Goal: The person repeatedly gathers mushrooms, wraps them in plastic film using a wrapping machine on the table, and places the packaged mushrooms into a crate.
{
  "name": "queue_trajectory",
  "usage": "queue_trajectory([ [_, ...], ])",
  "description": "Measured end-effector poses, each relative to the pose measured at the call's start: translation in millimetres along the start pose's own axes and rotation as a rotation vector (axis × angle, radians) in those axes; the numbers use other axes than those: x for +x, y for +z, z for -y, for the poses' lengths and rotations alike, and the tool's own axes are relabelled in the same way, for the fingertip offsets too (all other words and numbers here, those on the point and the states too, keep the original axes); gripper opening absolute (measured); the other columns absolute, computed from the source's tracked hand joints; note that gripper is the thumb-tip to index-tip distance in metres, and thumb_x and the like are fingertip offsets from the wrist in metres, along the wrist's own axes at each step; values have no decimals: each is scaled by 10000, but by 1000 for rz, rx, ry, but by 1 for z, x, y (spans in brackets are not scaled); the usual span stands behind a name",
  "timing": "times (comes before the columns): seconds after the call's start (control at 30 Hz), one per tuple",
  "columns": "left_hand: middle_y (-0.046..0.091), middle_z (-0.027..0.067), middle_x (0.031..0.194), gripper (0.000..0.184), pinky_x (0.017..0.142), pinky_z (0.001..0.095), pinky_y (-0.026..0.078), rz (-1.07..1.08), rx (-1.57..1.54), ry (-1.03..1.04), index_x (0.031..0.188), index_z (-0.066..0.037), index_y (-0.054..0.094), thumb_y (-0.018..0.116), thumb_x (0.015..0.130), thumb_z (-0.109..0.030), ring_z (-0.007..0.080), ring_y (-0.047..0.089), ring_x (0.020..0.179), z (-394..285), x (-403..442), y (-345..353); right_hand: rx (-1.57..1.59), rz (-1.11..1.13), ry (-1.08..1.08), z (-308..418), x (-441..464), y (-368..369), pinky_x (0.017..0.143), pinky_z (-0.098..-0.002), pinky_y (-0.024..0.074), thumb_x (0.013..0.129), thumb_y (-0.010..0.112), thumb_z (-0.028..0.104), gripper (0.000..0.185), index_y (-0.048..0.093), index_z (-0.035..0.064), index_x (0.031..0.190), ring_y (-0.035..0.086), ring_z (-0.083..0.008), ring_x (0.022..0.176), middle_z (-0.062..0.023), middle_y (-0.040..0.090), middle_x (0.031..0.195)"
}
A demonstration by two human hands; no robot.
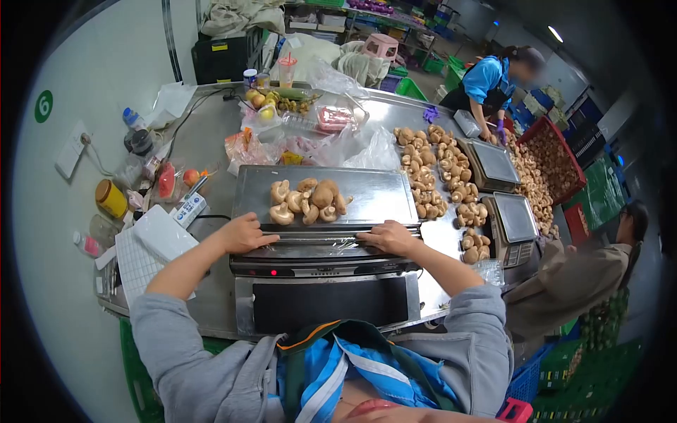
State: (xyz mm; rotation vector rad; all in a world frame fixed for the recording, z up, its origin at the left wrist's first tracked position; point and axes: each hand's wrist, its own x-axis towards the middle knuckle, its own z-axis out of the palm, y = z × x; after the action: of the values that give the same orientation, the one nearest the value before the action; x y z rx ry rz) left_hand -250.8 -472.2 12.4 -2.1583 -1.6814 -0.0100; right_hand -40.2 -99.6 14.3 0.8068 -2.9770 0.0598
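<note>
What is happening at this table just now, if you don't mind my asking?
A person is working at what looks like a wrapping machine, with the left hand and right hand at either end of a shiny strip of what seems to be clear film. Beyond it, a small heap of mushrooms sits on a metal plate. More mushroom piles stand to the right, beside two scales, and a co-worker reaches down by the farther one.

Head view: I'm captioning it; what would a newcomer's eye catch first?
Probably the brown mushrooms on the metal plate, mid-picture, with the left hand and right hand just in front of them. After that, perhaps the red light glowing below the left hand, and the larger mushroom heap at right.
</note>
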Motion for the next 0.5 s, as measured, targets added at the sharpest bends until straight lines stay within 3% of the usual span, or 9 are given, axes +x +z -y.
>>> queue_trajectory([
  [0.03,464,-45,567,279,647,282,376,-36,-60,-61,999,-177,623,554,729,-165,123,486,584,-4,3,4,98,-87,112,9,1,3,608,-365,467,758,575,157,302,588,139,1058,580,-244,669,-53,552,691],
  [0.1,520,4,572,166,594,324,381,-134,-288,-426,871,-153,655,628,708,-155,190,502,563,-33,-1,-4,296,-232,328,28,-13,10,570,-365,463,814,565,160,112,618,76,865,564,-302,632,-108,575,681],
  [0.17,552,47,576,112,543,348,392,-415,-468,-697,835,-132,662,638,726,-117,224,509,532,-66,-6,-28,712,-271,603,58,-31,-7,564,-350,450,870,532,156,124,559,35,878,581,-251,608,-121,572,660],
  [0.2,547,48,556,74,541,325,414,-406,-614,-840,839,-106,660,606,789,-109,194,518,531,-74,-6,-42,1096,-225,760,62,-35,-18,582,-360,464,892,493,166,165,513,7,929,585,-222,623,-118,571,659],
  [0.27,551,38,567,107,540,308,429,-517,-1212,-1185,873,-66,630,536,859,-116,146,535,560,-63,7,-75,1464,-701,549,38,-18,-49,653,-343,487,909,448,150,169,479,-6,967,593,-218,665,-132,582,693],
  [0.33,599,53,655,177,562,290,446,-1143,-1625,-942,921,-38,589,444,913,-140,122,568,637,-16,44,-101,1483,-1171,357,24,37,-104,732,-329,491,917,424,136,167,466,-6,995,598,-236,697,-158,592,736],
  [0.4,633,94,748,207,630,304,466,-1310,-1159,-1212,947,-34,562,396,927,-158,146,602,705,44,93,-102,1485,-1339,509,-10,101,-114,784,-339,483,916,438,135,160,486,-9,965,610,-244,737,-165,606,778],
  [0.47,645,125,818,222,711,321,464,-1150,-942,-1224,945,-32,568,400,922,-176,213,622,773,97,89,-12,1411,-1217,496,-69,150,-48,779,-367,479,913,453,154,177,519,-10,929,615,-233,795,-143,627,833],
  [0.5,641,133,846,220,737,333,456,-856,-788,-1293,944,-29,569,416,912,-183,253,613,809,105,80,33,1187,-973,537,-88,158,-10,775,-365,473,906,462,156,172,539,5,934,613,-230,819,-137,630,860],
])
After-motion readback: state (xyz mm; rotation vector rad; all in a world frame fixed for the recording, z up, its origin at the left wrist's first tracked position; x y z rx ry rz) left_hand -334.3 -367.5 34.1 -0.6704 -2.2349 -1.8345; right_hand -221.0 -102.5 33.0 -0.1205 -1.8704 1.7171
